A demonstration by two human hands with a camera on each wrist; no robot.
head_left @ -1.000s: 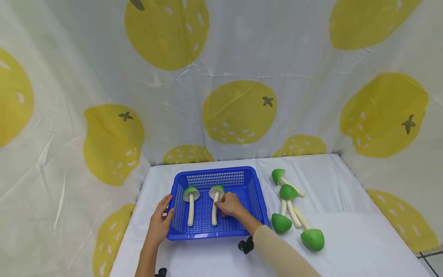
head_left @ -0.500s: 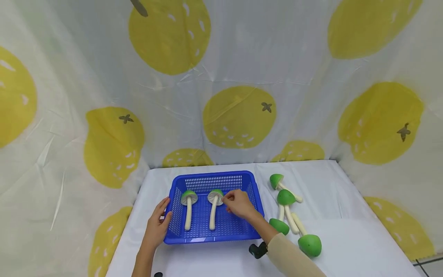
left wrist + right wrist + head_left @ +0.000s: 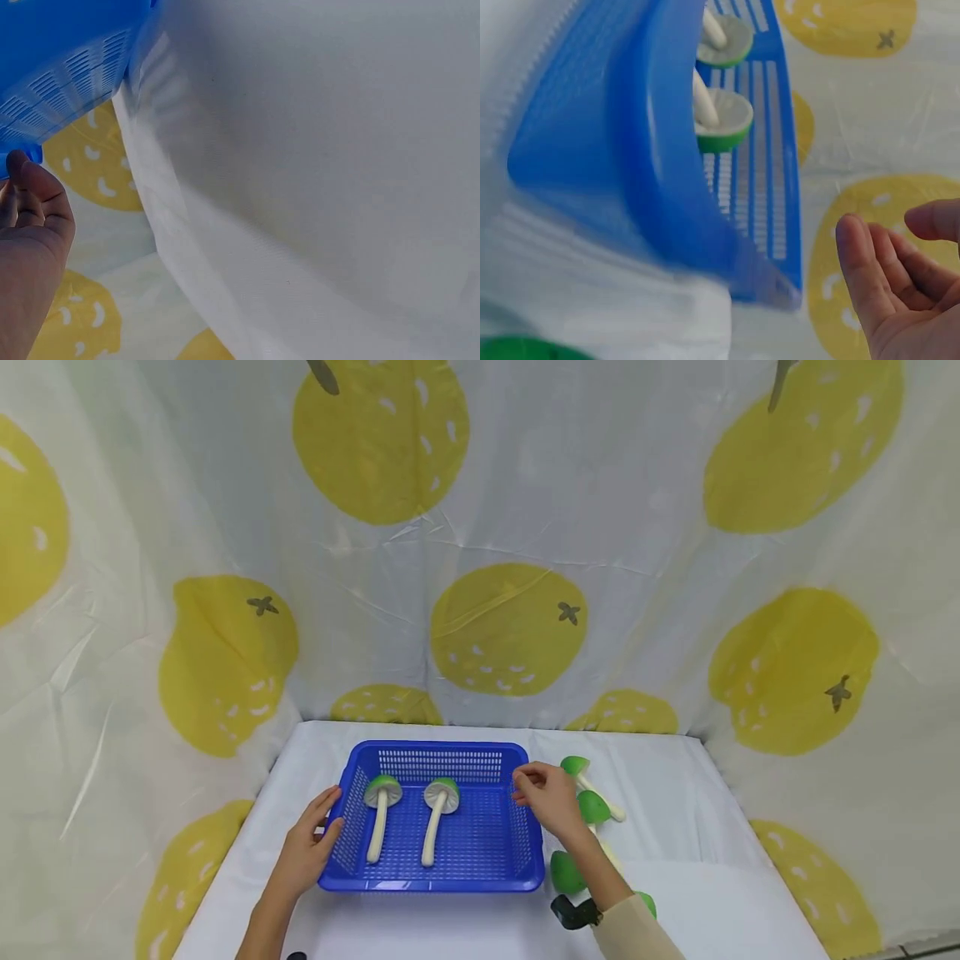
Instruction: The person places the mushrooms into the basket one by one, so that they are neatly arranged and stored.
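Open cloth right of blue basket [image 3: 431, 883] narrowed by loose green mushrooms [image 3: 592, 807]; basket's right half free beside two mushrooms [image 3: 437, 800].

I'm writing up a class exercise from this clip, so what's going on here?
A person is working at a white table with toy mushrooms and a blue basket. The left hand rests against the basket's left wall. Two mushrooms lie side by side inside it. The right hand is empty, fingers relaxed, above the basket's right rim, next to the loose green-capped mushrooms on the table.
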